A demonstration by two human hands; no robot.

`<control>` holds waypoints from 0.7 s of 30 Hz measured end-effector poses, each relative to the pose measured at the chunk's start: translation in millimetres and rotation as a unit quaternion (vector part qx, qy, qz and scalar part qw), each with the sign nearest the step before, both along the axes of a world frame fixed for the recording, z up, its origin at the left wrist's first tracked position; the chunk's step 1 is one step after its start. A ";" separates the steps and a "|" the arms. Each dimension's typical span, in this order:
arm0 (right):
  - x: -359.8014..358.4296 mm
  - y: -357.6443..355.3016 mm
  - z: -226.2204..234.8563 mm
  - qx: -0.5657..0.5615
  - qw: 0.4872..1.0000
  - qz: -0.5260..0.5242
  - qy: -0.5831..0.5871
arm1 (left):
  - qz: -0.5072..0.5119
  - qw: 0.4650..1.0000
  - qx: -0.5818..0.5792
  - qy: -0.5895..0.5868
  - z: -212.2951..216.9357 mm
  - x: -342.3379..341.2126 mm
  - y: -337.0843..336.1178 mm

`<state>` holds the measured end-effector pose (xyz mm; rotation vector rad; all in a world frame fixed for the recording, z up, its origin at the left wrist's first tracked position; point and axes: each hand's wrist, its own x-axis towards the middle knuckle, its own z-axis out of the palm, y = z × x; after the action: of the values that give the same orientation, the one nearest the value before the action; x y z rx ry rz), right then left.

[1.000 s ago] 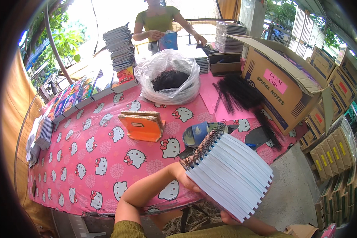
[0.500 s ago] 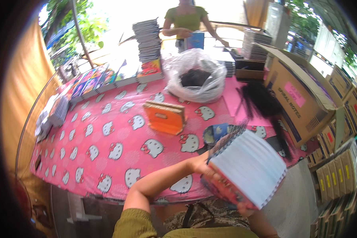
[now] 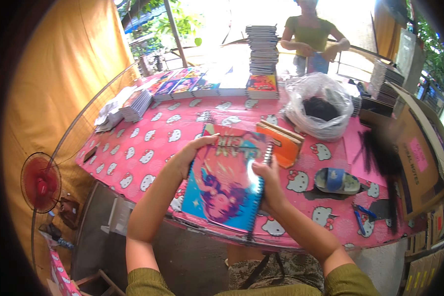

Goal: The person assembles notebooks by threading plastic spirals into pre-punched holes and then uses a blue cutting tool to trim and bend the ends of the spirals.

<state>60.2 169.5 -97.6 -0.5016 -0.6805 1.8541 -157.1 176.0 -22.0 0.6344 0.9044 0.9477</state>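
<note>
A: Left hand (image 3: 191, 154)?
B: Curled over notebook (image 3: 227, 181) top-left edge, gripping.
A: Notebook?
B: Cover up, above near edge of table (image 3: 148, 143).
A: Right hand (image 3: 267, 183)?
B: Clasping spiral side. Orange holder (image 3: 280, 142) just behind.

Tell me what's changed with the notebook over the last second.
The spiral notebook has been turned over: a second ago its white page edges faced the camera, now its blue illustrated cover faces up. Both hands still hold it, left hand on the far left edge, right hand at the spiral side. The orange block and plastic bag stayed put.
</note>
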 end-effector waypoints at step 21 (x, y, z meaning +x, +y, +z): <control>253.2 -37.0 -40.8 0.285 0.505 -0.322 -0.748 | 0.113 0.947 -0.041 0.298 -67.1 -127.7 0.9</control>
<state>313.5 132.5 -138.4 -1.6175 -1.7770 -0.0392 -284.8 176.8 -89.1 0.7738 1.5745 0.9277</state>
